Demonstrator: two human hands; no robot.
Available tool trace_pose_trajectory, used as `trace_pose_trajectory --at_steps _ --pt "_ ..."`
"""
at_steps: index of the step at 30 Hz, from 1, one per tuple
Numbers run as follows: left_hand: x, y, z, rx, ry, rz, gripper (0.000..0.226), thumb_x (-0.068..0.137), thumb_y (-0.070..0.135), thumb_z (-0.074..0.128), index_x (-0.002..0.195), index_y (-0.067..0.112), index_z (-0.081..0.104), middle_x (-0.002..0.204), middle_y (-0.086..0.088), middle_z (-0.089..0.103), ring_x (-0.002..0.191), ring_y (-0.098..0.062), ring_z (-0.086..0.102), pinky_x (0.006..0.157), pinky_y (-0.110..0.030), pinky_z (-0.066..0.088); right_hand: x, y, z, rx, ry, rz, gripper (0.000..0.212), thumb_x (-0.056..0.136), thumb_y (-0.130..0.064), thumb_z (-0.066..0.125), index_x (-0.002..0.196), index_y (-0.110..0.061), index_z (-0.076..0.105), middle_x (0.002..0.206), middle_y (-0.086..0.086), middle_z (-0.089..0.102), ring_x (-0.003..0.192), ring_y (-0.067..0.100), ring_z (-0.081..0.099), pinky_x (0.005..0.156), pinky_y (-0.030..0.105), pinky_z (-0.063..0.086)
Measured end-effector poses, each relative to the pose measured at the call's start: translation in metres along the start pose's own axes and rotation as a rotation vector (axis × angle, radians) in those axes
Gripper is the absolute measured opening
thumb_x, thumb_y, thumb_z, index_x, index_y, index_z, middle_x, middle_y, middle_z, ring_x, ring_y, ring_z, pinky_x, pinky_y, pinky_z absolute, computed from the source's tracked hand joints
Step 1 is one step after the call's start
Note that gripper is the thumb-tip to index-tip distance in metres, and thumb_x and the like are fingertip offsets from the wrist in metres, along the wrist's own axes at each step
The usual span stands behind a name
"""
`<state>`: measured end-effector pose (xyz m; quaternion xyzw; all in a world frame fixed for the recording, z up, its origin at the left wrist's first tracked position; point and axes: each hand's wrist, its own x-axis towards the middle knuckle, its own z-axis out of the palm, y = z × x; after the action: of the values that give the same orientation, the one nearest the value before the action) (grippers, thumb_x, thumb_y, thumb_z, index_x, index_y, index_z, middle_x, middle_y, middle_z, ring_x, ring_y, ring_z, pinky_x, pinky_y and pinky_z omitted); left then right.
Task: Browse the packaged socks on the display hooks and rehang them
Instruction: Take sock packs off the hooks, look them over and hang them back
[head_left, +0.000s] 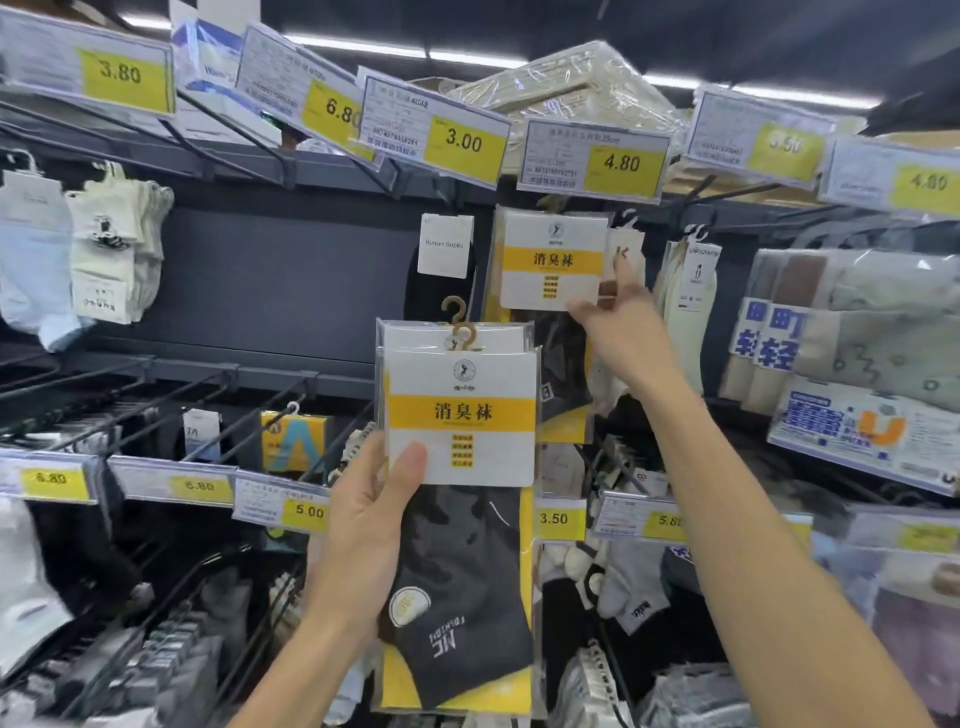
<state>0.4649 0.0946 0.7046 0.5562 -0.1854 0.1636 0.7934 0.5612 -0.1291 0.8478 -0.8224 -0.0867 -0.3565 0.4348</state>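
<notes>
Right of the white socks (111, 249), a bare dark panel (270, 280) leaves open room. The left hand (363, 519) grips two stacked packs (462, 405) by their left edge, thumb across the card, their two brown hangers (460, 325) in open air. One hung pack (553, 260) sits under the 4.80 tag (595, 158), its lower right corner pinched by the right hand (618, 322), forefinger straight up its right edge.
</notes>
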Motion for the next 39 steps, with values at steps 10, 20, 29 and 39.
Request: trace_pose_trajectory --at_steps 10,20,29,39 --pt "0.005 -0.002 0.013 -0.011 0.017 0.063 0.053 0.073 0.068 0.07 0.108 0.029 0.075 0.106 -0.001 0.078 0.097 -0.019 0.075 0.071 -0.02 0.058 -0.121 -0.033 -0.002 0.387 -0.411 -0.125 0.056 0.086 -0.036 0.072 0.136 -0.033 0.047 0.117 -0.018 0.069 0.107 0.001 0.066 0.08 0.016 0.055" --pt "0.018 0.001 0.015 0.271 -0.133 0.169 0.03 0.084 0.058 0.058 0.096 0.033 0.07 0.096 0.01 0.076 0.089 -0.004 0.071 0.07 -0.011 0.052 -0.108 -0.02 -0.009 0.582 -0.255 -0.017 0.039 0.082 -0.025 0.074 0.118 -0.024 0.058 0.112 -0.003 0.073 0.103 0.016 0.071 0.083 0.031 0.059" --pt "0.019 -0.016 -0.006 1.184 -0.046 0.254 0.049 0.094 0.057 0.037 0.125 0.025 0.057 0.117 0.011 0.065 0.116 -0.014 0.057 0.108 -0.042 0.039 -0.039 -0.014 -0.027 0.564 0.038 0.039 0.018 0.092 -0.025 0.067 0.108 -0.026 0.059 0.11 0.003 0.073 0.1 0.018 0.072 0.088 0.042 0.058" --pt "0.021 -0.019 -0.007 1.416 -0.126 0.271 0.055 0.093 0.06 0.017 0.097 0.032 0.063 0.103 0.017 0.06 0.096 -0.009 0.056 0.089 -0.033 0.041 0.013 -0.009 -0.003 0.46 -0.017 -0.056 0.021 0.096 -0.022 0.062 0.116 -0.02 0.056 0.11 -0.008 0.071 0.101 0.006 0.07 0.084 0.025 0.057"
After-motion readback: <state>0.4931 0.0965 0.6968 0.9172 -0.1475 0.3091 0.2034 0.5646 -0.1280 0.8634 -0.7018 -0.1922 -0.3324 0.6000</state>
